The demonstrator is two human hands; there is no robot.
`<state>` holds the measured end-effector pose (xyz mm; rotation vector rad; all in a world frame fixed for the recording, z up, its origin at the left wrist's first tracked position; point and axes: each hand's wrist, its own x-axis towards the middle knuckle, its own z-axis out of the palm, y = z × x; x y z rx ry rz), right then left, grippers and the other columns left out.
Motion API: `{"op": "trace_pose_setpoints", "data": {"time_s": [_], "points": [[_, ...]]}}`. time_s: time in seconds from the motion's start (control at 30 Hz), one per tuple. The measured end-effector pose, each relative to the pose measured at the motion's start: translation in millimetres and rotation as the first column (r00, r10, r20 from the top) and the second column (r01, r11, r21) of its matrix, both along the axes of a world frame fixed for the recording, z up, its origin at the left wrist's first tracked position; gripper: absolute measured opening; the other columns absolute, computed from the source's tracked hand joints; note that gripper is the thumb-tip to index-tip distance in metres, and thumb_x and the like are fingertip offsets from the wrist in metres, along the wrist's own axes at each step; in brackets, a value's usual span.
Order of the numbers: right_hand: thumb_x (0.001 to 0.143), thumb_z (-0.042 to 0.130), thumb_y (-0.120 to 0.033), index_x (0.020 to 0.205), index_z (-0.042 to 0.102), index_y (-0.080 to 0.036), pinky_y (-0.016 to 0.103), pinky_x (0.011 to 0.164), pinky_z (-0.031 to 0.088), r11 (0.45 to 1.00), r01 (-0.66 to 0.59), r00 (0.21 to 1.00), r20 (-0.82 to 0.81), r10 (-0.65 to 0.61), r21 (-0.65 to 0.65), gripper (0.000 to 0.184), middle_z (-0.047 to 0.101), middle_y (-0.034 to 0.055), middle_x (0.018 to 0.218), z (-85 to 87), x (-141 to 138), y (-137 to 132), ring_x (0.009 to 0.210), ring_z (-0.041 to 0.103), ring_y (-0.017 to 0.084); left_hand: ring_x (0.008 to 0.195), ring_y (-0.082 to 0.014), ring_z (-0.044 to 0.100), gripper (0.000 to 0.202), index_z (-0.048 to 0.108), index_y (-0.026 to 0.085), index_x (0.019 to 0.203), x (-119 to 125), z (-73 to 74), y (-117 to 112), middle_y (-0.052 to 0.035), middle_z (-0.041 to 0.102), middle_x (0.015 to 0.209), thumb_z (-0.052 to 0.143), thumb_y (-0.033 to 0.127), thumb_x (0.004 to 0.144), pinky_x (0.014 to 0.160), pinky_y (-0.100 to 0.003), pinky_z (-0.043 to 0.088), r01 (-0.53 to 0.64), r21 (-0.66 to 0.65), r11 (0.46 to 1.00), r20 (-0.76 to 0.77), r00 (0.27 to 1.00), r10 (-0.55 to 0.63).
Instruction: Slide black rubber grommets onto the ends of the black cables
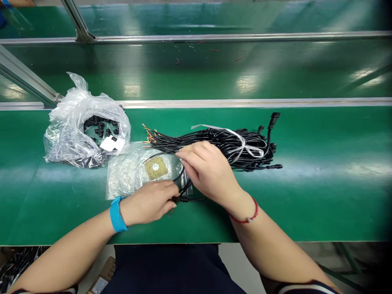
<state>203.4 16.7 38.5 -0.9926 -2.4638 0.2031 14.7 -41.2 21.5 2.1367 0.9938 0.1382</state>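
Observation:
My left hand (151,201), with a blue band at its wrist, is closed around a black cable (184,199) near a dark connector at the fingertips. Just above and to the right, my right hand (208,171) pinches a black cable whose thin end points left over a clear plastic bag (121,175). A yellowish square sponge (156,168) with a round hole lies on that bag. Behind my right hand rests a bundle of black cables (245,143), tied with a white strip (241,141). Bare coloured wire ends (148,134) fan out at its left.
A clear bag (76,130) of small black parts (101,124) stands at the left, a white label inside its opening. Metal rails (214,103) run along the back of the green table (321,204). Red wire scraps (213,50) lie beyond. A cardboard box (105,273) is below.

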Motion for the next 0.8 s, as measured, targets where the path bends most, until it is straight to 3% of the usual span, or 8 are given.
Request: {"op": "trace_pose_setpoints", "data": {"time_s": [0.17, 0.27, 0.3, 0.37, 0.43, 0.5, 0.63, 0.8], "points": [[0.090, 0.050, -0.013, 0.096, 0.064, -0.013, 0.037, 0.080, 0.035, 0.967, 0.076, 0.930, 0.334, -0.157, 0.243, 0.016, 0.066, 0.0081, 0.094, -15.7, -17.2, 11.5, 0.091, 0.051, 0.023, 0.078, -0.0166, 0.060, 0.018, 0.064, 0.018, 0.098, -12.4, 11.0, 7.0, -0.0050, 0.064, 0.088, 0.054, 0.029, 0.090, 0.069, -0.028, 0.046, 0.025, -0.002, 1.000, 0.099, 0.995, -0.025], [0.090, 0.052, -0.016, 0.080, 0.062, -0.018, 0.037, 0.074, 0.033, 0.954, 0.109, 0.905, 0.369, -0.211, 0.279, 0.014, 0.063, 0.0047, 0.079, -18.2, -19.6, 15.0, 0.080, 0.049, 0.022, 0.076, -0.0150, 0.059, 0.015, 0.065, 0.019, 0.089, -45.4, 25.6, 21.6, -0.0031, 0.065, 0.083, 0.052, 0.027, 0.090, 0.070, -0.027, 0.046, -0.310, 0.122, 0.943, 0.215, 0.936, 0.280], [0.089, 0.053, -0.018, 0.076, 0.062, -0.019, 0.036, 0.073, 0.033, 0.948, 0.117, 0.911, 0.348, -0.220, 0.295, 0.016, 0.061, 0.0040, 0.076, -18.4, -19.5, 15.6, 0.078, 0.049, 0.022, 0.076, -0.0151, 0.059, 0.014, 0.065, 0.019, 0.086, -59.2, 28.7, 27.0, -0.0027, 0.065, 0.082, 0.054, 0.027, 0.088, 0.070, -0.028, 0.046, -0.479, 0.178, 0.860, 0.263, 0.865, 0.427], [0.090, 0.053, -0.020, 0.075, 0.062, -0.019, 0.035, 0.072, 0.033, 0.938, 0.127, 0.937, 0.272, -0.220, 0.322, 0.018, 0.061, 0.0035, 0.074, -18.5, -19.3, 15.9, 0.076, 0.048, 0.020, 0.071, -0.0153, 0.058, 0.014, 0.064, 0.018, 0.084, -86.6, 30.5, 36.8, -0.0026, 0.064, 0.078, 0.055, 0.029, 0.086, 0.066, -0.028, 0.046, -0.763, 0.263, 0.591, 0.330, 0.646, 0.688], [0.091, 0.052, -0.021, 0.081, 0.065, -0.017, 0.034, 0.072, 0.035, 0.942, 0.089, 0.972, 0.180, -0.153, 0.324, 0.017, 0.063, 0.0037, 0.076, -18.7, -20.3, 14.7, 0.075, 0.048, 0.019, 0.072, -0.0168, 0.058, 0.017, 0.065, 0.018, 0.087, -108.3, 26.5, 44.0, -0.0041, 0.064, 0.082, 0.054, 0.030, 0.085, 0.067, -0.029, 0.046, -0.834, 0.374, 0.405, 0.279, 0.518, 0.809], [0.092, 0.050, -0.017, 0.090, 0.066, -0.015, 0.032, 0.070, 0.037, 0.954, -0.024, 0.992, 0.127, -0.015, 0.297, 0.017, 0.064, 0.0044, 0.080, -19.4, -22.6, 11.4, 0.075, 0.048, 0.017, 0.079, -0.0212, 0.059, 0.021, 0.067, 0.017, 0.090, -120.0, 18.8, 48.1, -0.0069, 0.065, 0.086, 0.051, 0.029, 0.084, 0.073, -0.034, 0.046, -0.748, 0.506, 0.430, 0.089, 0.542, 0.836], [0.091, 0.042, -0.010, 0.102, 0.065, -0.012, 0.029, 0.068, 0.041, 0.964, -0.214, 0.974, 0.115, 0.197, 0.161, 0.025, 0.063, 0.0059, 0.080, -22.4, -24.9, 1.0, 0.074, 0.049, 0.016, 0.087, -0.0302, 0.058, 0.027, 0.069, 0.015, 0.091, -117.9, 4.4, 50.3, -0.0123, 0.067, 0.088, 0.047, 0.030, 0.085, 0.079, -0.041, 0.043, -0.469, 0.596, 0.651, -0.320, 0.606, 0.729], [0.088, 0.041, -0.010, 0.120, 0.058, -0.010, 0.029, 0.068, 0.044, 0.974, -0.219, 0.960, 0.165, 0.225, -0.057, 0.036, 0.061, 0.0046, 0.077, -25.2, -15.7, -7.8, 0.071, 0.052, 0.016, 0.086, -0.0313, 0.058, 0.022, 0.066, 0.017, 0.086, -111.4, 0.7, 51.0, -0.0122, 0.068, 0.087, 0.047, 0.027, 0.083, 0.075, -0.040, 0.042, -0.370, 0.559, 0.742, -0.454, 0.612, 0.647]]}}
